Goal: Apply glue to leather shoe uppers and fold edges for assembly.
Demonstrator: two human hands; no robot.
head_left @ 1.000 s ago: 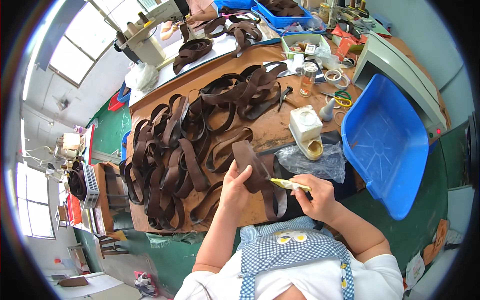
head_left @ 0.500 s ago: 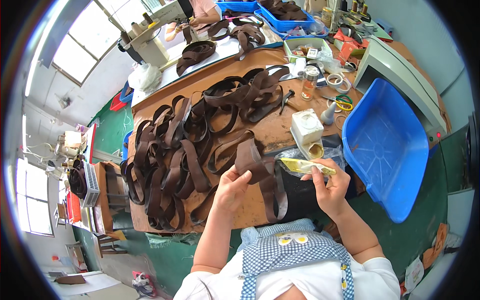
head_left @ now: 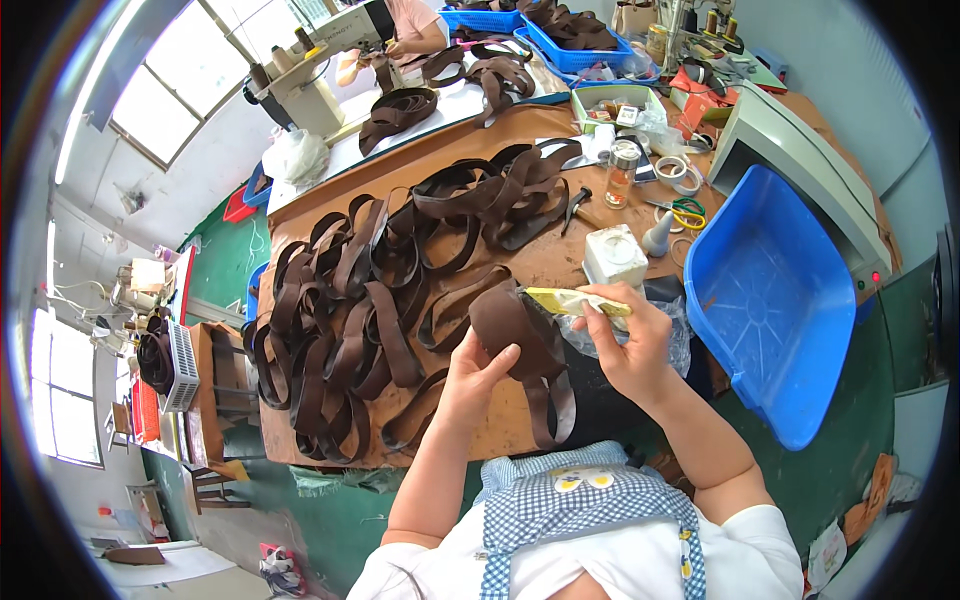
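Note:
My left hand [head_left: 473, 378] is closed on a dark brown leather strip [head_left: 505, 325], thumb on top, with the strip's band curving up and over in front of it. A loop of the strip hangs down below toward the table's front edge. In my right hand [head_left: 630, 335] is a flat, yellow, stick-like tool [head_left: 575, 302], pinched between thumb and fingers. Its dark tip meets or nearly meets the strip's right edge. Just behind the right hand stands a white block-shaped container [head_left: 614, 255]; its lower part is hidden. Clear plastic [head_left: 672, 325] lies beneath that hand.
A heap of brown strips [head_left: 345, 300] covers the table's left half. Behind the container are a white nozzle bottle [head_left: 657, 235], a glass jar [head_left: 620, 175], scissors [head_left: 688, 212] and tape rolls [head_left: 672, 168]. A blue bin [head_left: 770, 310] stands right. Another person [head_left: 415, 28] works beyond.
My right hand has moved left and up, bringing the yellow tool's tip to the strip's edge. My left hand has shifted slightly, and the strip shows a broader face.

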